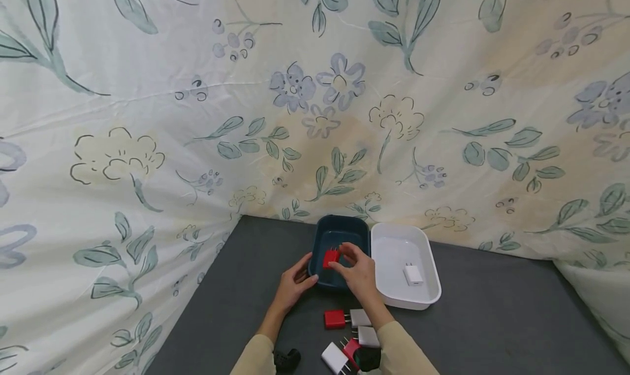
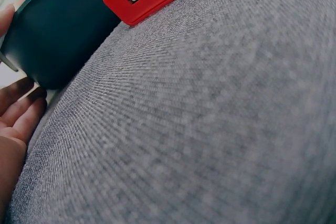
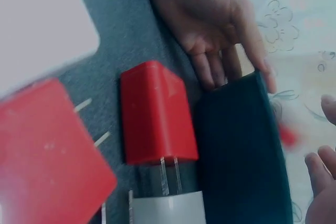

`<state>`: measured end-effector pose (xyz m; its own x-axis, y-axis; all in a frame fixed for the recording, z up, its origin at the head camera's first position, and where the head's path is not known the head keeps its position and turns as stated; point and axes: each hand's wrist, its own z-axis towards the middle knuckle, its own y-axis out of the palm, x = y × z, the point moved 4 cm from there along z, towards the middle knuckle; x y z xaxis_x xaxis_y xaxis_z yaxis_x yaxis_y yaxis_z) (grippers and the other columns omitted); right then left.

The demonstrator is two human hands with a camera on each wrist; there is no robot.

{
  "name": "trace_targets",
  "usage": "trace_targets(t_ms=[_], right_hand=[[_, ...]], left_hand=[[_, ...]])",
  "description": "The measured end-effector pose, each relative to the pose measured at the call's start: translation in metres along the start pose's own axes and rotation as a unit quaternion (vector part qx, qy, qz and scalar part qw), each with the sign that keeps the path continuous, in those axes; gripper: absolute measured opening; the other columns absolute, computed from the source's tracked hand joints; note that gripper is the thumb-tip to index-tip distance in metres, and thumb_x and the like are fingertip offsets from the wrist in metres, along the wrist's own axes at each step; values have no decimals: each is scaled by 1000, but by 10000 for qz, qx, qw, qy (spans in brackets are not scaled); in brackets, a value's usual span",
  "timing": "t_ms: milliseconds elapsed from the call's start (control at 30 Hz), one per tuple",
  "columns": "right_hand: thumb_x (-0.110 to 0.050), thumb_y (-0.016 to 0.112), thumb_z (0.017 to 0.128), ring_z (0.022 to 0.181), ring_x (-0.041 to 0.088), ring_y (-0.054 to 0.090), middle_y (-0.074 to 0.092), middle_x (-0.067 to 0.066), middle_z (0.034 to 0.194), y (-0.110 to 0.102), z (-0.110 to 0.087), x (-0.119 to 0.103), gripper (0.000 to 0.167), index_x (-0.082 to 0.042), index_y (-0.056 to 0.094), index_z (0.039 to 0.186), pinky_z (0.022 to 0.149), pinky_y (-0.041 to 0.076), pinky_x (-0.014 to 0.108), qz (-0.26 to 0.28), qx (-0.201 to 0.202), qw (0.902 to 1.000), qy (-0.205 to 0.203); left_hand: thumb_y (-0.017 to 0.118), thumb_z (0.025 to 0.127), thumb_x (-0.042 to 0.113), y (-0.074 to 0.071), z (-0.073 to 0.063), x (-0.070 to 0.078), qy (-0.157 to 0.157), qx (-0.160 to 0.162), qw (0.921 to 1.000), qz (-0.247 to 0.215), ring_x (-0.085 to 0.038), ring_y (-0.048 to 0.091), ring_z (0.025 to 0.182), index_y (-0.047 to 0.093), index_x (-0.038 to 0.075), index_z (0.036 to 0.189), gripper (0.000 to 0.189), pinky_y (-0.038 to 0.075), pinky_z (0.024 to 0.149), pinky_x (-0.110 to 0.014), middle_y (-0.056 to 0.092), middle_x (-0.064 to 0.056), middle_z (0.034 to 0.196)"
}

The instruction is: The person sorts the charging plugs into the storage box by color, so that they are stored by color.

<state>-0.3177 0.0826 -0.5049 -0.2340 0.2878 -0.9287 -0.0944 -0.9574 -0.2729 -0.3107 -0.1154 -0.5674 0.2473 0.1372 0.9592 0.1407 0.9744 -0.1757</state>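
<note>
A red charger plug (image 1: 331, 258) with metal prongs is over the dark blue bin (image 1: 343, 220). Beside it in the head view is my right hand (image 1: 358, 268), thumb and fingers spread apart. From the right wrist, the red plug shows as a blur, apart from the fingertips (image 3: 317, 169). My left hand (image 1: 291, 286) holds the bin's near left corner, with the thumb in front and the fingers along the left side. Just before the bin lies another red charger plug (image 1: 334, 319), its USB port facing the left wrist camera.
Right of the dark bin stands a white bin (image 1: 433, 265) with a white charger plug (image 1: 412, 275) inside. Several white and red plugs, including a white one (image 1: 336, 358), lie on the dark grey cloth (image 1: 497, 309) near my right forearm. A flowered curtain (image 1: 315, 118) hangs behind.
</note>
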Motion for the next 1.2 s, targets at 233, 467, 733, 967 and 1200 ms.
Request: trace_targets(t_ms=[233,467,733,967,1200], right_hand=[[-18,83,77,106,28,69,71,12,117,-3,0,4,52,-8,63,124,93,54,37,-285,18,9995,-114],[-20,82,78,100,27,70,73,10,112,-7,-3,7,48,-10,64,122,89,56,37,-494,-38,9984,-255],[-22,82,79,98,24,70,74,9,109,-6,-4,12,45,-10,65,120,88,56,36,-625,40,9977,-263],[-21,82,78,96,22,71,74,8,107,-4,-4,14,44,-9,66,118,86,57,34,-711,54,9971,-283],[-20,82,79,95,23,71,74,9,108,-5,-4,13,43,-10,66,118,88,57,37,-630,45,9976,-268]], left_hand=[[69,91,16,1,1,-13,250,235,9994,-61,-33,52,131,44,13,147,62,46,105,-39,50,-17,146],[70,91,20,0,1,-15,166,220,9996,15,-27,53,131,45,18,147,62,47,104,-32,52,-11,145],[69,91,16,1,3,-16,143,150,9997,-98,-31,52,132,42,13,148,63,45,106,-41,50,-15,146],[67,92,16,0,-1,1,93,-107,9998,-166,-38,47,134,37,3,149,66,40,108,-51,43,-24,149],[66,92,12,-1,-3,11,174,-144,9997,-127,-41,47,133,38,1,148,64,43,106,-48,43,-26,147]])
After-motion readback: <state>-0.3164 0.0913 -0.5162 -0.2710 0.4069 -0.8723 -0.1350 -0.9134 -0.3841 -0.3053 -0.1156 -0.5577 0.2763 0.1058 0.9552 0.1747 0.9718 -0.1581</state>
